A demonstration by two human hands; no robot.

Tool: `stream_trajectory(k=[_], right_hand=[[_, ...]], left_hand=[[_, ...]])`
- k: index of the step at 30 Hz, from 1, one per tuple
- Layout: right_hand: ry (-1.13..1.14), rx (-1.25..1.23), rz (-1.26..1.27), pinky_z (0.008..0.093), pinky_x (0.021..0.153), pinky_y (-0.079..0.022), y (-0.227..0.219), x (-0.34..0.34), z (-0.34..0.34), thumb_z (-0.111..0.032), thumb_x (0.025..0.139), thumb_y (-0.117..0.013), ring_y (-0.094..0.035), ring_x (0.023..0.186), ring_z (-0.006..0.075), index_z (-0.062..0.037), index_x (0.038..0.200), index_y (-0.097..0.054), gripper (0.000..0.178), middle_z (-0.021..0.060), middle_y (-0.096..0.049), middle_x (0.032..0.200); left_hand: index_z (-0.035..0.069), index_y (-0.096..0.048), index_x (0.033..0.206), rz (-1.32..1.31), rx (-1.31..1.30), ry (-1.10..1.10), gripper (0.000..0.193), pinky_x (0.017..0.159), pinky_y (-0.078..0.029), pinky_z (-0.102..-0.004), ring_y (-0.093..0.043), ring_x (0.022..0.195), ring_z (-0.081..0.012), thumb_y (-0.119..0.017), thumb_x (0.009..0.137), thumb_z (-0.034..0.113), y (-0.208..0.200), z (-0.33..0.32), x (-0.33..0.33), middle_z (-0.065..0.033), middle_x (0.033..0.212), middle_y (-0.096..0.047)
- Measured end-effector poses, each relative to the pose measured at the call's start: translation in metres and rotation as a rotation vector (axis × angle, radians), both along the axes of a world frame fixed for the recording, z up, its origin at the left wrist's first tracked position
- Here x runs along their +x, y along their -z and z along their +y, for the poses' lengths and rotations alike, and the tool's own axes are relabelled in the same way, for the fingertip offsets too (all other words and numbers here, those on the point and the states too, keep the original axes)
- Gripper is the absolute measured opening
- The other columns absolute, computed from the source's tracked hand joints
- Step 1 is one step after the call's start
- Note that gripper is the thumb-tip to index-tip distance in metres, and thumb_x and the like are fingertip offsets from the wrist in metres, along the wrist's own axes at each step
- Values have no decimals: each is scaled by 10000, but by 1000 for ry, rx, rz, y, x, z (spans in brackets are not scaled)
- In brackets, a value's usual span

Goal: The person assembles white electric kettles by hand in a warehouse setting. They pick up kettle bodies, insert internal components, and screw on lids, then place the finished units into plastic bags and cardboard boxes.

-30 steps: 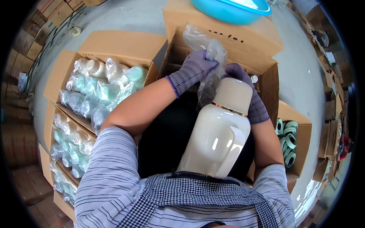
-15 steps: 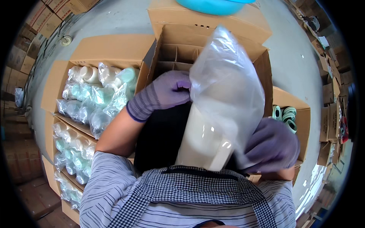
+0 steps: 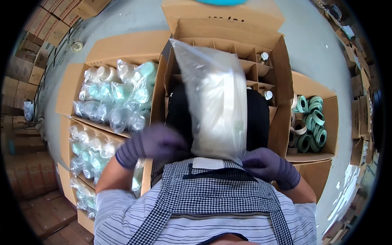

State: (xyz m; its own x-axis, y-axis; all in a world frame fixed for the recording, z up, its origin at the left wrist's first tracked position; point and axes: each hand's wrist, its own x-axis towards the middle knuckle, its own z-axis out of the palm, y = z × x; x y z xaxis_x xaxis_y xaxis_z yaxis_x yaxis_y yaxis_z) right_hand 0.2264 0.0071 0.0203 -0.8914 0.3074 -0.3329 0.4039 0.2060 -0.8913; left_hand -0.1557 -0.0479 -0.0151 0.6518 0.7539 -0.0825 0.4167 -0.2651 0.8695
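Observation:
A glossy white pitcher (image 3: 216, 102) with a long handle lies across my lap inside a clear plastic bag (image 3: 185, 57). The bag covers it whole, and one corner sticks up at the far left. At the bag's near right corner, my right hand (image 3: 261, 164) in a purple knit glove has its fingers closed on the plastic. My left hand (image 3: 161, 143), gloved alike, is apart from the bag on its left side, and motion smears its fingers.
Ahead stands a divided cardboard box (image 3: 228, 25) holding a few white-capped bottles (image 3: 264, 56). Boxes of bagged white and pale green containers (image 3: 118, 92) are at left. At right, a box holds green and cream rings (image 3: 314, 122). A blue basin (image 3: 220, 1) shows at the top edge.
The bag now encloses the pitcher, whose lower part was bare. Pitcher and bag came down onto my lap. My left hand let go and moved nearer; my right hand shifted to the bag's near corner.

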Motion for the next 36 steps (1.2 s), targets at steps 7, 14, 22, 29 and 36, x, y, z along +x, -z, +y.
stream_trajectory(k=[7, 14, 22, 29, 36], right_hand=[[-236, 169, -224, 443, 884, -536, -14, -60, -1, -264, 946, -596, -689, 952, 356, -74, 1095, -704, 265, 196, -709, 987], [18, 202, -202, 471, 933, -516, 25, -51, -12, -336, 960, -567, -663, 1019, 408, -67, 1251, -637, 403, 219, -700, 1077], [-30, 1348, -13, 489, 979, -483, 43, -124, 103, -185, 804, -696, -631, 1087, 381, -53, 1194, -681, 412, 215, -664, 1132], [-173, 1433, 142, 451, 1055, -454, 30, -468, 247, -198, 913, -611, -574, 1210, 363, -129, 1514, -384, 646, 153, -539, 1365], [-329, 1107, 367, 451, 1065, -434, 63, -464, 203, -204, 877, -670, -555, 1208, 365, -120, 1530, -393, 715, 173, -525, 1396]], left_hand=[[21, -731, 878, 1016, 473, -350, 696, 798, -528, -443, -679, 780, -264, -568, 862, 698, -100, 158, 104, -148, 848, -706], [1, -723, 915, 741, 141, -286, 559, 868, -548, -429, -715, 851, -288, -592, 893, 544, -64, 178, 44, -151, 769, -711], [31, -681, 1131, -42, 284, -784, 352, 834, -570, -414, -693, 1002, -264, -750, 871, 258, -13, 22, -101, -141, 1025, -724], [0, -707, 1039, -353, 289, -1633, 349, 815, -550, -429, -699, 937, -334, -729, 858, 298, 87, -14, -274, -189, 983, -727], [-34, -741, 929, 358, 66, -2121, 314, 834, -540, -452, -695, 944, -418, -659, 862, 262, 204, 41, -318, -261, 959, -713]])
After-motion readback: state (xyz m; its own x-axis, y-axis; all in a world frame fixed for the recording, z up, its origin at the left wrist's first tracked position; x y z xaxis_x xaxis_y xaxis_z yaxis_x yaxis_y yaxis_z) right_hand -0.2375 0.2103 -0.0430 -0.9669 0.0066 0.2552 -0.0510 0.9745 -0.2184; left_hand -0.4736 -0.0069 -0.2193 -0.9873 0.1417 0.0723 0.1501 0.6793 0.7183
